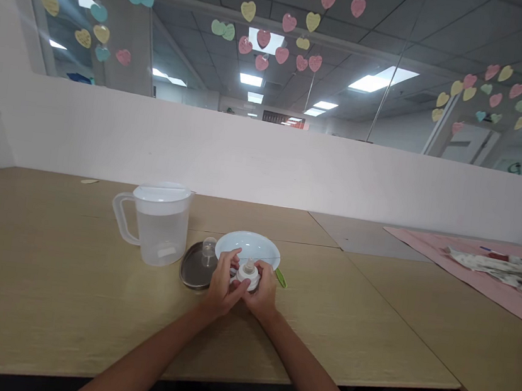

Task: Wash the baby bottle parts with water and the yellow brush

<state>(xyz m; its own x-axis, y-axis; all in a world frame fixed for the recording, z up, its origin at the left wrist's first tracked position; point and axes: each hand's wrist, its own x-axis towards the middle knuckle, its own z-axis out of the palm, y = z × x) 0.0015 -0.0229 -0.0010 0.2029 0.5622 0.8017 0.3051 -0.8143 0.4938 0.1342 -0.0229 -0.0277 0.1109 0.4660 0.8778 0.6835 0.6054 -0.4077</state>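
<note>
Between my two hands is a baby bottle [248, 274] with a white collar and a clear teat pointing up. My left hand [223, 283] is wrapped round its left side, the thumb on the collar. From the right, my right hand [264, 291] grips the same bottle, fingers curled about the collar. The lower part of the bottle is hidden by the hands. Just behind them sits a white bowl [248, 240]. A green-handled utensil [281, 278] pokes out beside the bowl; its other end is hidden. To the left, a clear cap [208, 249] stands on a round metal tray [193, 274].
A translucent pitcher [162, 228] with a lid and a handle stands left of the tray. A small flat pale object [89, 181] lies near the wall. At the far right, a pink cloth [465, 271] carries fabric and a pen. The table's front edge runs below my forearms.
</note>
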